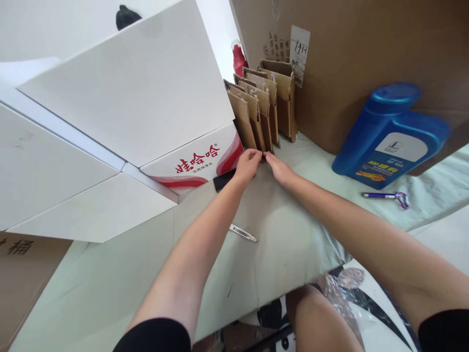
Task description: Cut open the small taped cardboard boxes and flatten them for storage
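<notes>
Both my arms reach forward across the pale table (120, 278). My left hand (248, 164) and my right hand (277, 167) meet at the foot of a row of several folded brown cardboard sleeves (261, 110) standing upright. The fingers of both hands are pinched together on the bottom edge of the nearest sleeve (244, 122). A dark flat object (223, 180), partly hidden, lies just under my left wrist.
A large white carton with red lettering (190, 164) and raised flaps stands at left. A blue plastic jug (392, 132) leans on a big brown cardboard sheet (359, 44) at right. A purple pen-like tool (384, 196) and a small blade (242, 233) lie on the table.
</notes>
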Motion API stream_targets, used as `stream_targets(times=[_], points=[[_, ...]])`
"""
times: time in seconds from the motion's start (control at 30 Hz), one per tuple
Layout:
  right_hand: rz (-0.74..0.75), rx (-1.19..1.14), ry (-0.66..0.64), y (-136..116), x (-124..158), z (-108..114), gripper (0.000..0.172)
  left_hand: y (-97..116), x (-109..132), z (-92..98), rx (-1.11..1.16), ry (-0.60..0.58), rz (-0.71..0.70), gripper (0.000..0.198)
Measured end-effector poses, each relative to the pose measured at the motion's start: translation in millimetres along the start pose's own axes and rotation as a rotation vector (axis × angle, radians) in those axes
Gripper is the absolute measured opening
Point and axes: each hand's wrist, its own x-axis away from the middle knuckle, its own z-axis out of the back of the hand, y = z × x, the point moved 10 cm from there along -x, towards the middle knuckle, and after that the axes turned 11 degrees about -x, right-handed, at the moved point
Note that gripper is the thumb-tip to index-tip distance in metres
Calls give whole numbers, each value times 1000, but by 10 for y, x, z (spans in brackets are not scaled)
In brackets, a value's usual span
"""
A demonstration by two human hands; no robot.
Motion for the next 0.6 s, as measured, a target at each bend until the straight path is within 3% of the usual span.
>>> stream_targets(times=[0.1,0.23,0.33,0.43,0.6], points=[[-51,61,-15,-10,439,56,52,-161,503,199,85,-86,53,9],[-45,133,-104,-178,1087,3,44,-544,1338,666,305,-188,136,18],[-33,188,-180,-339,1366,-168,45,-930,1843,1148,485,-92,244,16],[-9,240,-251,-511,1453,-456,44,-1265,2185,1551,668,74,341,10],[38,315,-390,-799,1487,-1174,43,-1470,2452,1961,839,212,355,16]])
